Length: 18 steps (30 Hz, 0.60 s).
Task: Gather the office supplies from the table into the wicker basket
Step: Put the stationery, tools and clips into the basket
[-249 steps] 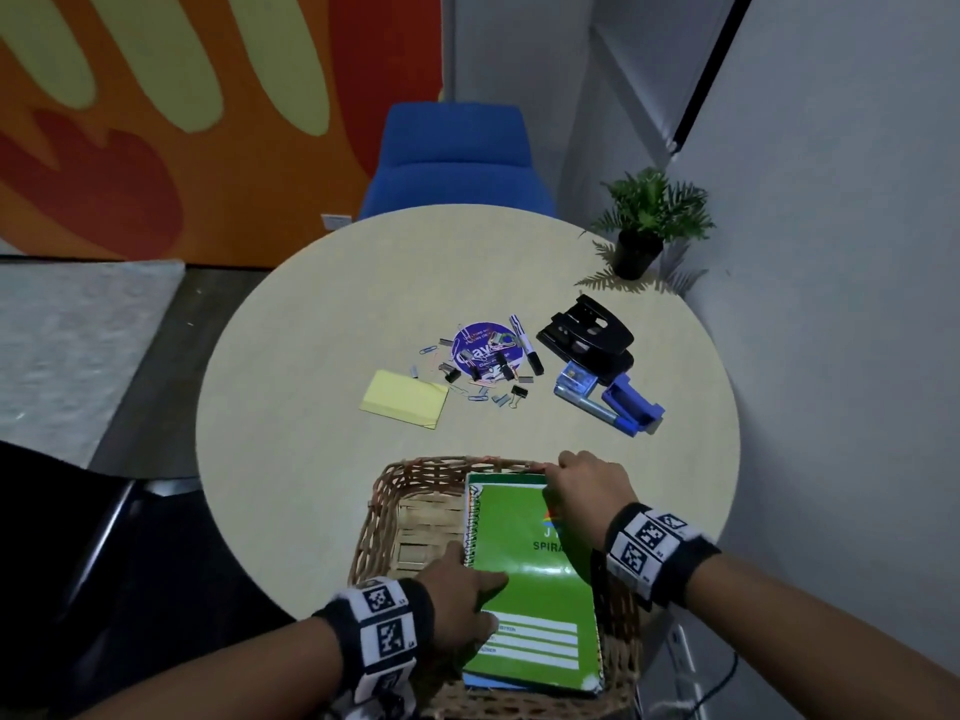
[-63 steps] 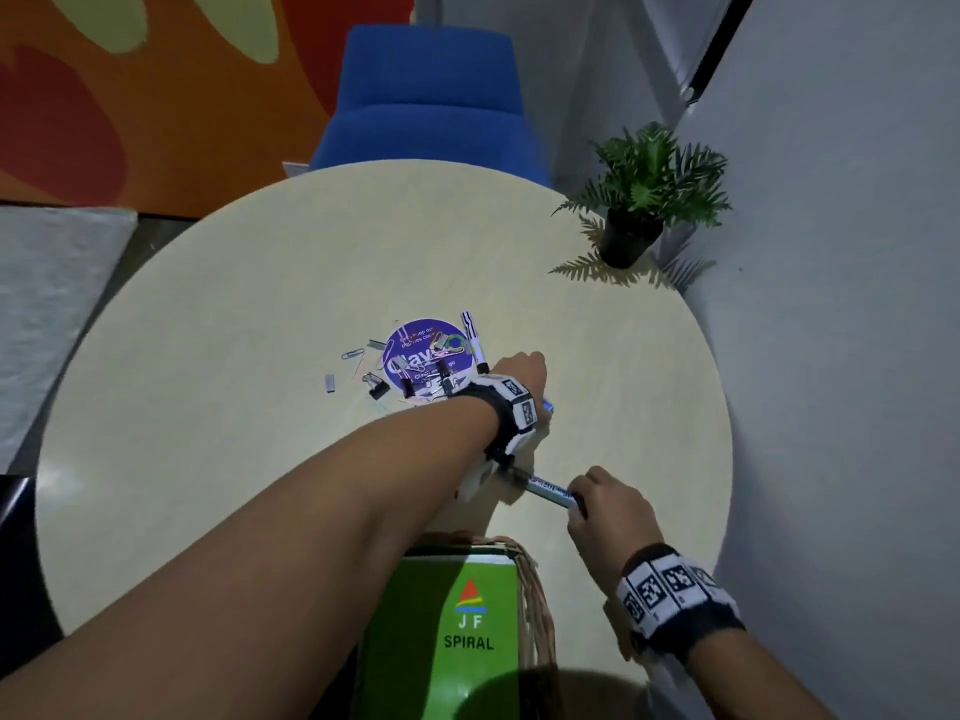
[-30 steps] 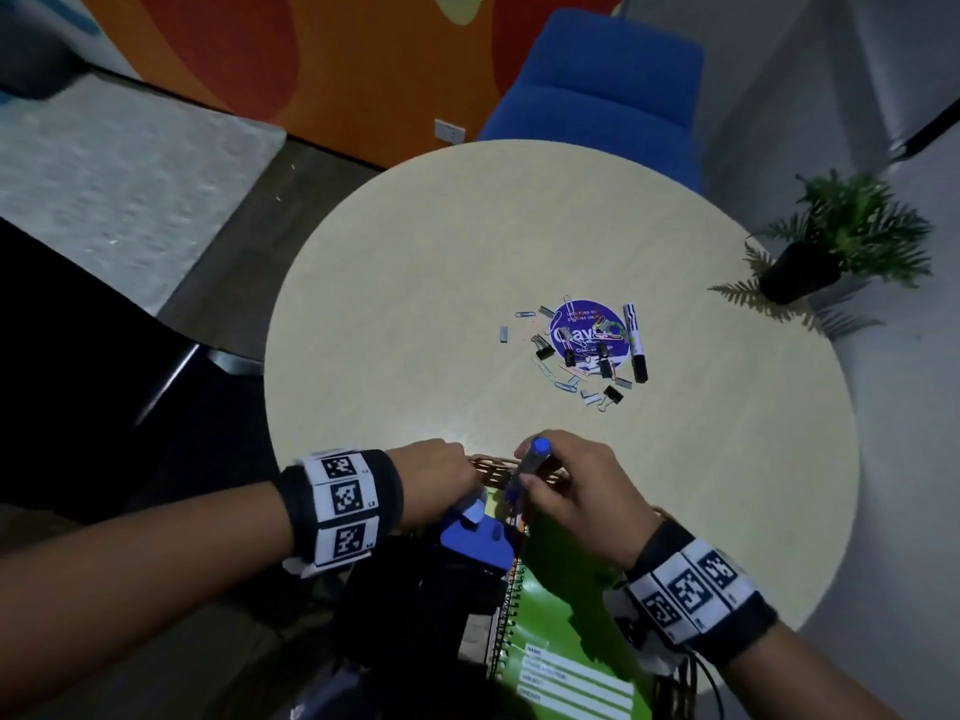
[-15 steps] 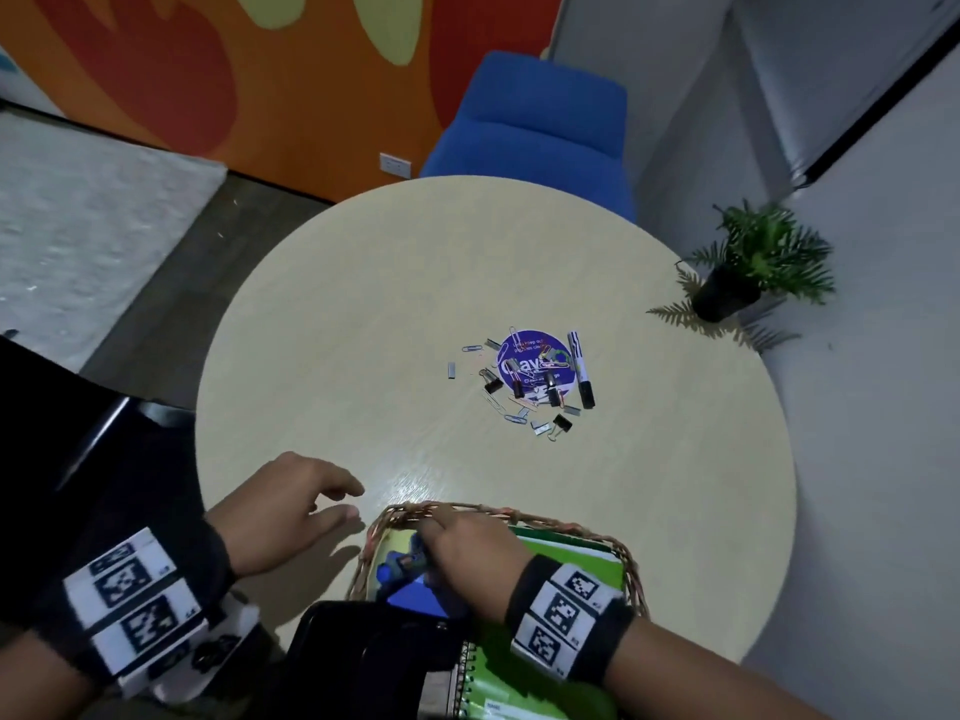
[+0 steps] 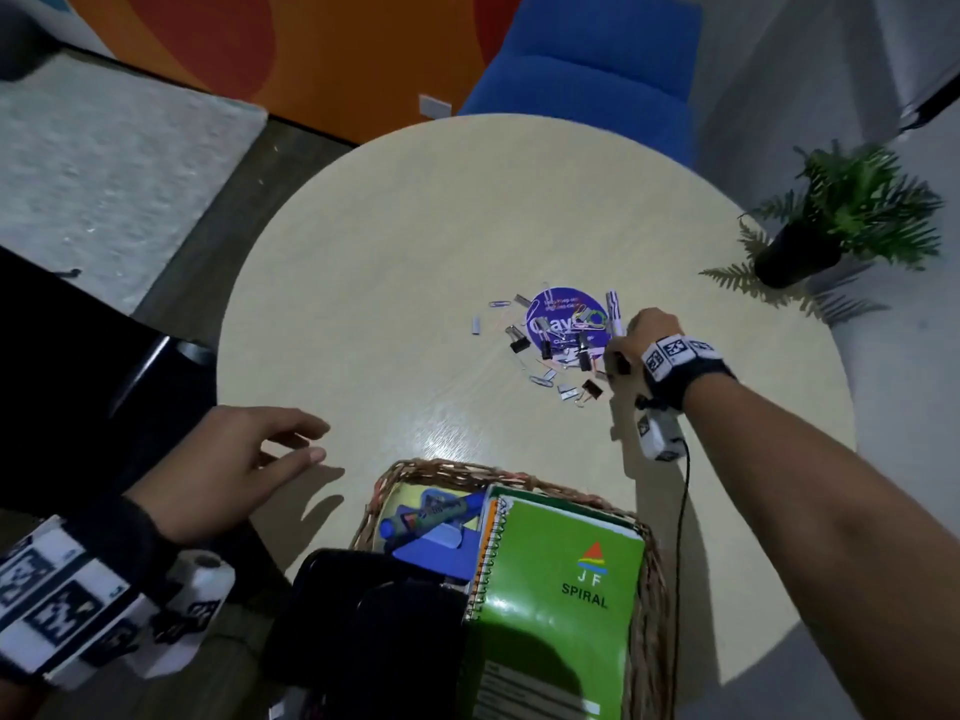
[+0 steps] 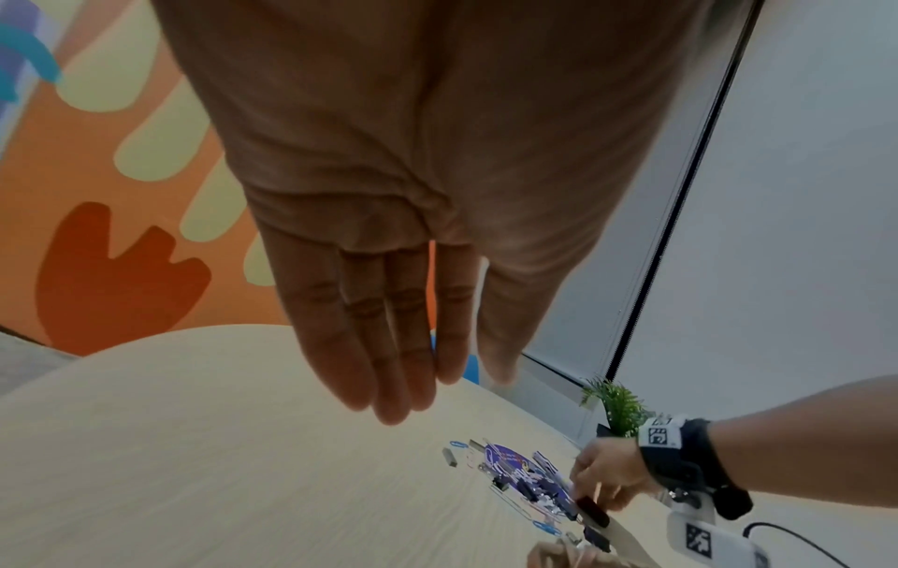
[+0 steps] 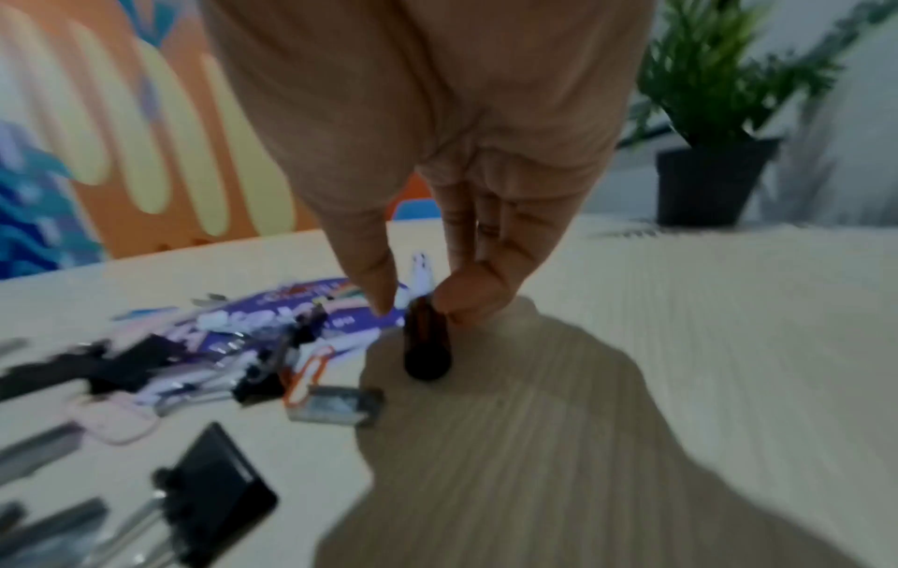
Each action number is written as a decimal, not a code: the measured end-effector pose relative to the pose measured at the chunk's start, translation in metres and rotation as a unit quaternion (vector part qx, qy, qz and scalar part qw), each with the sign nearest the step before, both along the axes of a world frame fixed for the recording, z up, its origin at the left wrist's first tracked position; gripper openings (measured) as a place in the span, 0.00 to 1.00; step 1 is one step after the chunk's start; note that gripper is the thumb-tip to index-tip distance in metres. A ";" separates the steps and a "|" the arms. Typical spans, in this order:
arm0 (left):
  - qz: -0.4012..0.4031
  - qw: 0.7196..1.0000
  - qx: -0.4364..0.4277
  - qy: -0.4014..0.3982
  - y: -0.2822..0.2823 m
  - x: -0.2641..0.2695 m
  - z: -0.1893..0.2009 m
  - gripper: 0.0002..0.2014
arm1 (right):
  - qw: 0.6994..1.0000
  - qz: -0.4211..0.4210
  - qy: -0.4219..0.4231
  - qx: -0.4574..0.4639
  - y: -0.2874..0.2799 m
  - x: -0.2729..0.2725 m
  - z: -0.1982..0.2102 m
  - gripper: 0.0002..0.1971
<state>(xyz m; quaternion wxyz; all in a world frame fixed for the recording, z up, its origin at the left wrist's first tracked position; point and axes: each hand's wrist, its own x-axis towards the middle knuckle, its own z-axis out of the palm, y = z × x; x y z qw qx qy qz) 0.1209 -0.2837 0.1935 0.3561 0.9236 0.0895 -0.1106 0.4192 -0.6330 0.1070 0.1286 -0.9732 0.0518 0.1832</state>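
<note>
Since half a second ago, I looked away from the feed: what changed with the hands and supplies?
The right hand left the wicker basket, leaving the blue marker inside, reached out to the clip pile, and now pinches the black-capped marker. The left hand remains open near the table edge. The green notebook and purple disc stayed put.

hidden: woven wicker basket (image 5: pixel 524 478) near end cut off by head-view edge | blurred: black binder clips (image 7: pixel 214 495) in right-wrist view | unreadable: round purple card (image 5: pixel 566 318) print
</note>
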 end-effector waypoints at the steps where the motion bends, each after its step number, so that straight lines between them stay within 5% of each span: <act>1: 0.005 1.000 0.002 0.000 0.000 -0.004 0.001 0.09 | 1.000 0.001 0.009 -0.009 -0.003 0.007 -0.010 0.19; 4: 0.010 1.000 0.012 0.002 0.001 -0.012 0.002 0.08 | 1.000 0.017 0.010 -0.019 -0.006 0.015 -0.031 0.22; 8: 0.021 1.000 -0.008 0.006 0.000 -0.015 -0.003 0.08 | 1.000 0.021 -0.015 -0.010 -0.004 -0.005 0.003 0.23; 11: 0.013 0.999 -0.040 0.017 -0.003 -0.008 -0.013 0.06 | 0.993 -0.003 -0.088 0.077 -0.011 -0.036 0.045 0.10; 14: -0.021 0.998 -0.054 0.040 -0.008 0.006 -0.031 0.05 | 0.959 0.060 -0.113 0.253 -0.010 -0.106 0.083 0.01; 18: -0.091 0.988 -0.089 0.086 -0.022 0.035 -0.047 0.07 | 0.915 0.223 0.030 0.335 0.026 -0.235 0.107 0.01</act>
